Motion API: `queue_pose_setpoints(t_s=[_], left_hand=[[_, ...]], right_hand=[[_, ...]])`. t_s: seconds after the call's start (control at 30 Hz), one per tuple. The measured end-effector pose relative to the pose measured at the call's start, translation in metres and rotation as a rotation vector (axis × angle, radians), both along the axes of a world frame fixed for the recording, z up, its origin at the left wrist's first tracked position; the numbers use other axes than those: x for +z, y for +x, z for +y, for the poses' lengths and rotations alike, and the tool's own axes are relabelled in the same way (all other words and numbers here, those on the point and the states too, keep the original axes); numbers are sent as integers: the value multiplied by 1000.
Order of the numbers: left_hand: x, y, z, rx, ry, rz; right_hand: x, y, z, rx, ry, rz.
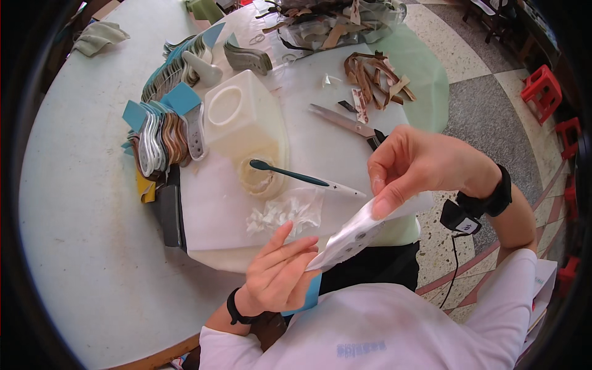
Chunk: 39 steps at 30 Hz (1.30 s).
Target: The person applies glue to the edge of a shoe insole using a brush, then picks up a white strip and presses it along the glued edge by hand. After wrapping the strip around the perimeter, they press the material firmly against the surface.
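I hold a white shoe-strap piece (348,238) with several dark round marks, tilted above the front edge of the table. My right hand (410,169) pinches its upper end between thumb and fingertips. My left hand (280,271) grips its lower end, some fingers stretched out along it. A blue piece (313,288) hangs by the left palm; whether it is joined to the strap I cannot tell. Just beyond, a teal toothbrush (296,176) with a white handle end rests on a cut plastic jug (243,108) holding pale paste. Crumpled white scraps (290,213) lie before it.
Stacks of strap pieces (163,139) with blue tabs stand left of the jug, more (246,58) behind. Scissors (345,122) lie near brown strips (373,77). A bag of scraps (339,28) sits at the back; red stools (542,92) stand at right.
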<state>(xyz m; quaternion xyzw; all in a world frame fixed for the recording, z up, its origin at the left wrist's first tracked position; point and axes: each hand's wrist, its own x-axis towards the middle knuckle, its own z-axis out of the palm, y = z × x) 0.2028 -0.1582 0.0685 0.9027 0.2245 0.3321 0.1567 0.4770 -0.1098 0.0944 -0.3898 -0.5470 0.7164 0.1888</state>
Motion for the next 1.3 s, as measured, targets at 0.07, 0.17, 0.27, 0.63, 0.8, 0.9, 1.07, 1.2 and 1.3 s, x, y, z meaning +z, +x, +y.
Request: queue_pose_setpoints(t_s=[0.07, 0.17, 0.27, 0.63, 0.8, 0.9, 1.07, 1.2, 1.3], left_hand=[[3, -4, -1, 3, 27, 17], [9, -9, -2, 2, 44, 40], [12, -12, -4, 12, 33, 37], [11, -12, -4, 74, 48, -33], [6, -9, -2, 128, 48, -126], [4, -7, 0, 156, 20, -170], [-8, -8, 4, 168, -2, -244], [-15, -7, 3, 279, -75, -326], [-21, -6, 7, 342, -70, -377]], right_hand=[[4, 0, 1, 16, 31, 7], [2, -2, 3, 68, 88, 66], [3, -9, -1, 80, 87, 171], [-6, -19, -10, 19, -204, 334], [-15, -25, -13, -21, -240, 424], [-20, -31, -16, -74, -255, 487], [-28, -40, -23, -158, -282, 589], [-31, -57, -28, -302, -334, 704], [-43, -65, -28, -297, -329, 795]])
